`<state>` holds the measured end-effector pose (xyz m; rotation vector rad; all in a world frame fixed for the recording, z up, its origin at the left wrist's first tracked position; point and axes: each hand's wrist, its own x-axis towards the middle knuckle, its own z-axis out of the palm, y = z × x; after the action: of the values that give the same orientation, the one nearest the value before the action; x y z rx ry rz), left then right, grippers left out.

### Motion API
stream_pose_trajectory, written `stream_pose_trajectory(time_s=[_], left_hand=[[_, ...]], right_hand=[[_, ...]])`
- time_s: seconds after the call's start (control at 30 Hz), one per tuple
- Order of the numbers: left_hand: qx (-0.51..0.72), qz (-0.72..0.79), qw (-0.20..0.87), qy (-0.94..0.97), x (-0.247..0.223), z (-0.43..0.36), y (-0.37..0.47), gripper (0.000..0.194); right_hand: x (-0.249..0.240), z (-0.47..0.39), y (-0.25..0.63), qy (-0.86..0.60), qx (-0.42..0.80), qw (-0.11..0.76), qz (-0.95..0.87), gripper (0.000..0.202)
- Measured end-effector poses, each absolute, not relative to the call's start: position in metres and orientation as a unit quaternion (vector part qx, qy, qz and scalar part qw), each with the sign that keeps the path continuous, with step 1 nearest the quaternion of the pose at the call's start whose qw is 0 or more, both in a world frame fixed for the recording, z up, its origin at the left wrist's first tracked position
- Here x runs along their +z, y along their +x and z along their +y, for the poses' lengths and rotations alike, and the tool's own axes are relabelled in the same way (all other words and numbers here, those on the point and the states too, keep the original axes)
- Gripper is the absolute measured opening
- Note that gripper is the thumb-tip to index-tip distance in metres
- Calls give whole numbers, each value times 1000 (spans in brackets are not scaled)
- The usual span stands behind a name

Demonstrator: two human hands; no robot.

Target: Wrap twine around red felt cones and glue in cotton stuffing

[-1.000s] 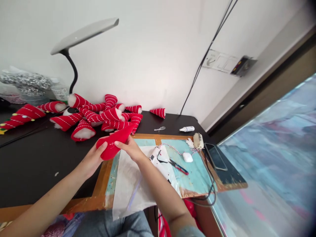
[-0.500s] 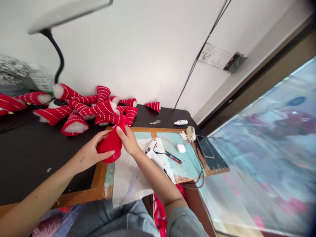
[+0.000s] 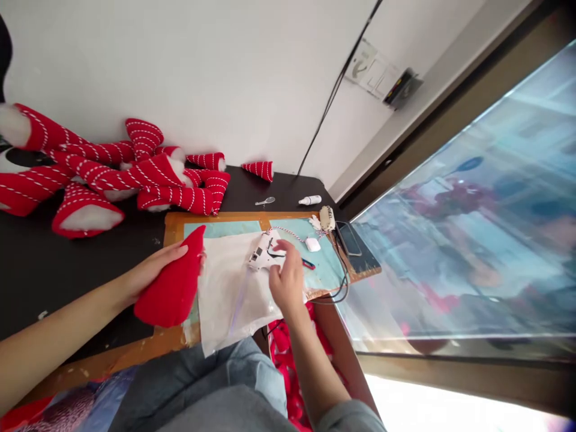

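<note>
A plain red fabric cone (image 3: 173, 291), its tip up, is in my left hand (image 3: 153, 270), with the thumb across its near side and the other fingers behind it. On the right, my right hand (image 3: 288, 279) hovers with fingers apart over a white glue gun (image 3: 260, 252) lying on its side. Whether any fingertip touches the gun, I cannot tell. Just past those fingers the end of a red-and-black tool (image 3: 308, 264) shows, the rest of it covered by the hand. Beneath the gun lies a whitish sheet (image 3: 222, 294) on a blue work mat (image 3: 216, 229).
Several red cones with white stitching (image 3: 135, 174) and white stuffing are heaped at the back left. A small clear spoon (image 3: 265, 201), a white bottle (image 3: 310, 200), a white case (image 3: 312, 245) and a phone (image 3: 348, 240) lie rightward. A box of red pieces (image 3: 292, 372) stands below.
My right hand has let go of the red cone and moved right to the glue gun. The left hand keeps the cone, now tilted tip up. The view has shifted rightward.
</note>
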<state>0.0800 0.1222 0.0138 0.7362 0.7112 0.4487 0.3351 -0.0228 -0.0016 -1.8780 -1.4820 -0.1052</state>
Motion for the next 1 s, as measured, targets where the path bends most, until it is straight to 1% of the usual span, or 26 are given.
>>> stream_pose_trajectory(time_s=[0.03,0.07,0.13,0.17,0.23,0.3,0.37,0.4,0.47,0.53,0.57,0.67,0.73,0.87,1.0], left_hand=[[216,349,850,329,15,125,78,25],[220,359,852,312,16,128,76,27],[244,365,848,296,18,135,73,30],[262,364,842,300,17,138,72,27],[286,368,824,321,14,141,73,24],[277,368,816,349,9,141,74,40],[260,349,819,373,5,139,76,58],[257,340,822,379,3,138,76,63],[263,335,820,382,1,135,77,66],[271,339,817,379,-1,133,78,62],[271,341,817,379,-2,132,78,61],[273,341,816,379,-4,128,79,58],[273,341,815,381,-5,126,79,57],[261,336,819,385,-3,123,79,54],[257,328,823,387,3,122,79,46]], right_hand=[[-11,-32,347,-750,-69,314,-578,64],[-19,-39,356,-758,-83,272,-586,70],[-34,-44,366,-757,-91,221,-608,78],[-40,-42,367,-754,-93,210,-616,79],[-49,-34,364,-752,-104,200,-619,71],[-51,-24,361,-755,-113,203,-613,58],[-49,-18,361,-755,-110,222,-608,46],[-47,-17,362,-752,-107,233,-607,40],[-39,-21,363,-746,-101,263,-603,30],[-26,-30,359,-741,-96,297,-595,21],[-18,-35,354,-732,-87,330,-590,20],[10,-49,327,-662,-16,473,-581,26],[25,-52,305,-599,48,535,-594,30],[37,-46,275,-549,107,541,-628,40],[33,-38,269,-533,122,541,-639,42]])
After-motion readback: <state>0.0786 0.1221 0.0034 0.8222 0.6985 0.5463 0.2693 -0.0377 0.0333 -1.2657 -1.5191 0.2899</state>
